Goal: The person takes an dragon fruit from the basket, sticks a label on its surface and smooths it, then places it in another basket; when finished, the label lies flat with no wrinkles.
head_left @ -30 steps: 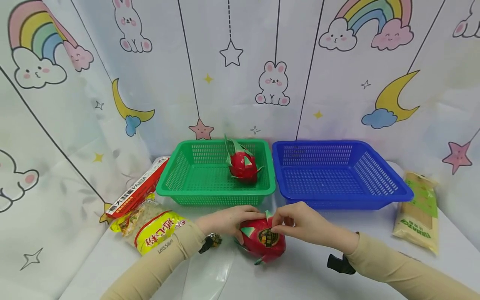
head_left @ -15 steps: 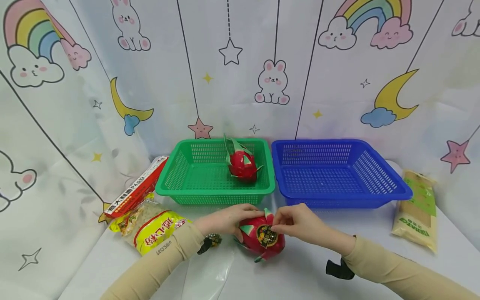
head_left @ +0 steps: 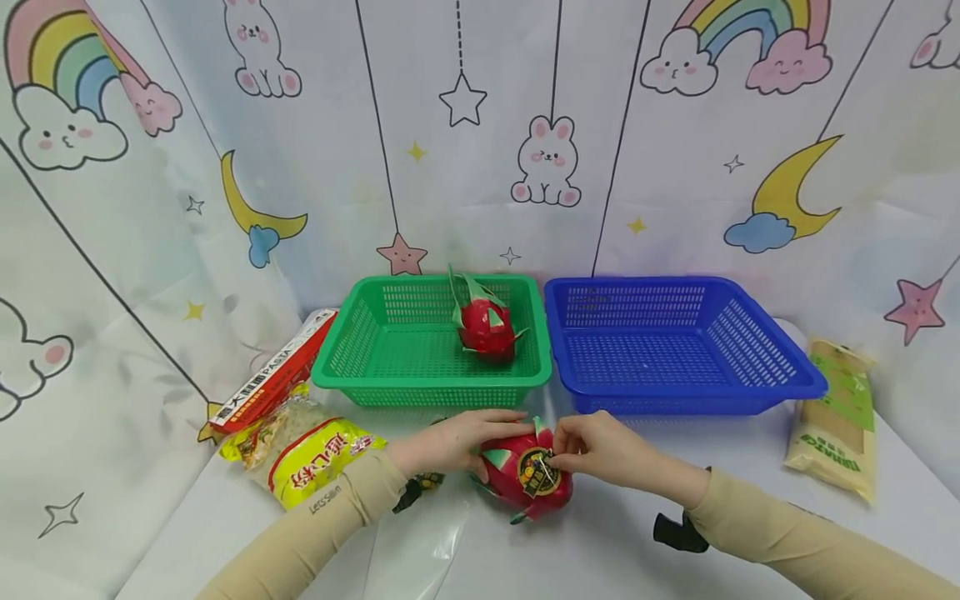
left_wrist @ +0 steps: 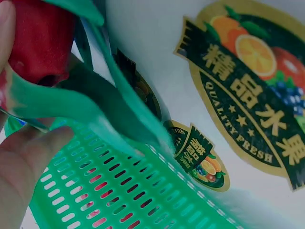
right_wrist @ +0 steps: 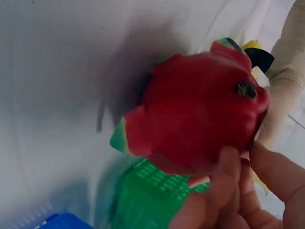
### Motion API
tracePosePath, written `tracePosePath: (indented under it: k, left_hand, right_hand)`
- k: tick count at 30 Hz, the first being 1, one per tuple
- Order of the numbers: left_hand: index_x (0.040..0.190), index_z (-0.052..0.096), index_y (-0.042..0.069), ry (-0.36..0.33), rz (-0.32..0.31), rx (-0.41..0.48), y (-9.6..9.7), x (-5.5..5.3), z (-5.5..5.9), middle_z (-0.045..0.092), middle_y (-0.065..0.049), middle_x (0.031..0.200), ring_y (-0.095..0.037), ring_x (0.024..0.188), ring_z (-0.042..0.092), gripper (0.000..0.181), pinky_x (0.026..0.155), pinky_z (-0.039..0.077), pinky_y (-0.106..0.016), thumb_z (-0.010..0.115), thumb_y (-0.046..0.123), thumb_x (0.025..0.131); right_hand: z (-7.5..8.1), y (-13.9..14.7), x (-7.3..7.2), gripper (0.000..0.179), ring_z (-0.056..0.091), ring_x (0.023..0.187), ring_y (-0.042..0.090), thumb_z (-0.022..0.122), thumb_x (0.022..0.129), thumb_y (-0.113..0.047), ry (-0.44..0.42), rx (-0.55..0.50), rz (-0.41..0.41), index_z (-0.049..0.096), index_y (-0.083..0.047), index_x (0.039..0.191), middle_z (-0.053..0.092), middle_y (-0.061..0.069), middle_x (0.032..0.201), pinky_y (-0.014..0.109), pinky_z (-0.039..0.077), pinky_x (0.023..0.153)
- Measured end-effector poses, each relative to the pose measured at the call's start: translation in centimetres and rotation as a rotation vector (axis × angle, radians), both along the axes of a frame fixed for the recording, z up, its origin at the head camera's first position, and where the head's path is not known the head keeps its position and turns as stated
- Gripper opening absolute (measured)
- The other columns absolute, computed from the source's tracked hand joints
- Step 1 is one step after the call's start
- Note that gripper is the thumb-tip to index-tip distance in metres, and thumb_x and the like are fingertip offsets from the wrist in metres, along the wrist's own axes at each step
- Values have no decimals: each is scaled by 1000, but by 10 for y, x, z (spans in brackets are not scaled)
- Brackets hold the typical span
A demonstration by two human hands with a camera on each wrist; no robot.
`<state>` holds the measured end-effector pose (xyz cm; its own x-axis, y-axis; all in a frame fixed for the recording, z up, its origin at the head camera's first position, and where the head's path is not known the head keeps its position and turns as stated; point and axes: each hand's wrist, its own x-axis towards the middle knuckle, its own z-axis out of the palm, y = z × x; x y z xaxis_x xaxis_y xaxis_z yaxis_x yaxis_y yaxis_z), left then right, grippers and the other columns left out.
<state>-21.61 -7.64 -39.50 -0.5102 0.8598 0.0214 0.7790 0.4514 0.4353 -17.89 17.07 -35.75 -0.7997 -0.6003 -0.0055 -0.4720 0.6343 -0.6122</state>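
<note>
A red dragon fruit (head_left: 512, 490) with green-tipped scales lies on the white table in front of the baskets. My left hand (head_left: 465, 442) grips it from the left, fingers over its top. A black-and-gold oval sticker (head_left: 534, 477) sits on its near side. At the sticker's right edge, my right hand (head_left: 611, 450) pinches with thumb and fingertips. From the right wrist, the fruit (right_wrist: 195, 105) shows its smooth red underside and dark end spot, with the right fingers (right_wrist: 228, 167) against it. More such stickers (left_wrist: 248, 90) lie on a pale sheet in the left wrist view.
A green basket (head_left: 431, 383) holding a second dragon fruit (head_left: 487, 329) stands behind the hands, beside a blue basket (head_left: 690, 392). Pasta box (head_left: 277, 371) and yellow noodle bag (head_left: 322, 462) lie left; a noodle packet (head_left: 836, 425) lies right. Clear plastic (head_left: 412, 550) lies in front.
The sticker's face has come more into view as the right fingertips shifted slightly along its right edge. The left hand keeps its grip on the dragon fruit.
</note>
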Motion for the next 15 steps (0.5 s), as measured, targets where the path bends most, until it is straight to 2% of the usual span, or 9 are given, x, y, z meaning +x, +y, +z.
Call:
tracePosePath:
  k: [5, 9, 12, 15]
  left_hand:
    - [141, 39, 19, 99, -27, 8, 1, 4, 1, 34, -5, 148, -25, 137, 30, 74, 106, 35, -33, 72, 5, 76]
    - [142, 37, 20, 200, -37, 1, 0, 8, 1, 34, -5, 148, -26, 136, 31, 74, 105, 37, -34, 67, -3, 78]
    - [143, 35, 18, 230, -27, 3, -2, 11, 0, 32, -7, 149, -27, 136, 31, 73, 104, 37, -34, 64, -5, 80]
    - [142, 35, 13, 209, 28, 28, -2, 16, 1, 32, -9, 148, -27, 136, 32, 67, 105, 37, -34, 59, -6, 83]
  right_hand:
    - [3, 1, 0, 25, 42, 54, 2, 69, 81, -34, -42, 113, 12, 52, -17, 73, 51, -12, 62, 19, 36, 49]
    - [6, -1, 2, 32, 43, 56, 5, 71, 79, -38, -25, 145, -2, 50, -14, 79, 51, -8, 67, 20, 37, 48]
    - [8, -1, 3, 42, 52, 71, 13, 72, 77, -41, -4, 132, -35, 51, -9, 95, 57, 0, 86, 24, 45, 57]
    - [7, 0, 3, 61, 57, 99, 25, 71, 77, -44, 25, 108, -37, 47, -6, 120, 56, 9, 114, 37, 52, 76]
